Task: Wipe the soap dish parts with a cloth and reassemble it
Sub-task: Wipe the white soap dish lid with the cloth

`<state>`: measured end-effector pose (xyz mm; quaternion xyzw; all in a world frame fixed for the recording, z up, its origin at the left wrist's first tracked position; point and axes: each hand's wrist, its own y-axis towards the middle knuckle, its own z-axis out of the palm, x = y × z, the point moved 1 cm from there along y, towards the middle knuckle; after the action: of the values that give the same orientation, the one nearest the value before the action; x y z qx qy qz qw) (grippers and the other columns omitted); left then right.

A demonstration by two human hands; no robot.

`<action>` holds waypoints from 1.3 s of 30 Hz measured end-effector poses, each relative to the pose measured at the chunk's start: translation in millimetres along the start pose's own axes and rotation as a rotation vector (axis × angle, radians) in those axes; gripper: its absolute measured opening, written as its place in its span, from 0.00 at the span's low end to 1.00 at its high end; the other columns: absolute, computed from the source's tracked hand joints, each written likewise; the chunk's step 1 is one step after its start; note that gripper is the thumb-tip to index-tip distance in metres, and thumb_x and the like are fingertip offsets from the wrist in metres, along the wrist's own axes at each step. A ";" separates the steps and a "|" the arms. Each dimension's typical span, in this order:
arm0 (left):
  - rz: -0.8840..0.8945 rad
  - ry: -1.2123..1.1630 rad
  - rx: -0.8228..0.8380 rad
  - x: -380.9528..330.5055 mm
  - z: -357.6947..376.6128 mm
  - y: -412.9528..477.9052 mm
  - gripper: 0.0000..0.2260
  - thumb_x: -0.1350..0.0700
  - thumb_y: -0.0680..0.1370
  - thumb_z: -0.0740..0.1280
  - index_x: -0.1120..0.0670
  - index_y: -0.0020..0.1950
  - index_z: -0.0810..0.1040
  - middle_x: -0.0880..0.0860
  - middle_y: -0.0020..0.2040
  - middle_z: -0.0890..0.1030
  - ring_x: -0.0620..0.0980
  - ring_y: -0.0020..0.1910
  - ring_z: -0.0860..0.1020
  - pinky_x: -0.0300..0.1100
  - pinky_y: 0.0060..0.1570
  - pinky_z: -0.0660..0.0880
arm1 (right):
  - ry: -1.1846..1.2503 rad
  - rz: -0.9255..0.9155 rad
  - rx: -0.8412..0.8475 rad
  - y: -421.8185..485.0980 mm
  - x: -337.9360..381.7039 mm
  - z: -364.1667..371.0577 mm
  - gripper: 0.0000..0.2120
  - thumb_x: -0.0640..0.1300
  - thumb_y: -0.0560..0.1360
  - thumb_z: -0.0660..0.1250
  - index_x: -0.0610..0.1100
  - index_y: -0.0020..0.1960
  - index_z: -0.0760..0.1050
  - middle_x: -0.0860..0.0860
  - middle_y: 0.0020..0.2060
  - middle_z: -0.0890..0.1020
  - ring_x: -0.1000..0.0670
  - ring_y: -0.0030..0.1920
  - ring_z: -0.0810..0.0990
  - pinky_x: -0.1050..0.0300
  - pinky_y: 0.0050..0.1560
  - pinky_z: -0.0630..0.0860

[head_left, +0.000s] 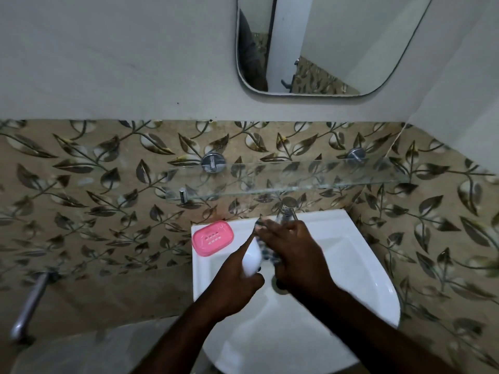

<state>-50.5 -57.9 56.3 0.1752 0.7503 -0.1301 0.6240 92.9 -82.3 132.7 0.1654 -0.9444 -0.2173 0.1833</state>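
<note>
My left hand (237, 276) grips a white oval soap dish part (252, 259) and holds it on edge above the white sink (359, 268). My right hand (294, 255) presses a dark patterned cloth (266, 245) against the inner face of that white part; most of the cloth is hidden under the hand and is blurred. The pink slotted soap dish part (212, 238) lies flat on the sink's back left corner, apart from both hands.
A chrome tap (286, 211) stands at the back of the sink, just beyond my right hand. A glass shelf (310, 179) hangs on the leaf-patterned tiles above it. A mirror (318, 44) is on the wall. A metal pipe (29, 306) sticks out at lower left.
</note>
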 end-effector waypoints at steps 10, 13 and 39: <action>-0.065 0.007 -0.035 0.8 -2.5 -5.8 0.44 0.64 0.68 0.65 0.23 0.70 0.54 0.26 0.48 0.77 0.35 0.43 0.76 0.34 0.42 0.74 | 0.015 0.029 -0.003 0.1 2.8 4.8 0.33 0.28 0.60 0.65 0.48 0.62 0.79 0.53 0.64 0.78 0.43 0.50 0.75 0.54 0.42 0.80; -0.005 0.066 -0.066 -6.1 -11.5 -6.2 0.42 0.67 0.72 0.66 0.16 0.56 0.62 0.33 0.55 0.75 0.24 0.50 0.74 0.24 0.51 0.71 | -0.008 -0.233 0.020 -14.6 19.0 11.7 0.28 0.30 0.64 0.66 0.48 0.61 0.80 0.51 0.63 0.79 0.42 0.49 0.76 0.56 0.42 0.77; -0.124 -0.388 0.033 1.8 -19.8 16.7 0.50 0.60 0.58 0.74 0.50 0.78 0.58 0.52 0.72 0.72 0.51 0.66 0.75 0.49 0.64 0.73 | 1.323 0.618 0.287 28.2 -67.6 11.2 0.14 0.38 0.76 0.66 0.37 0.62 0.75 0.39 0.55 0.83 0.43 0.54 0.81 0.50 0.56 0.79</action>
<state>-61.4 -34.4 58.6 0.1104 0.6230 -0.2121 0.7448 140.9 -27.9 118.1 0.0108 -0.6592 0.1148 0.7431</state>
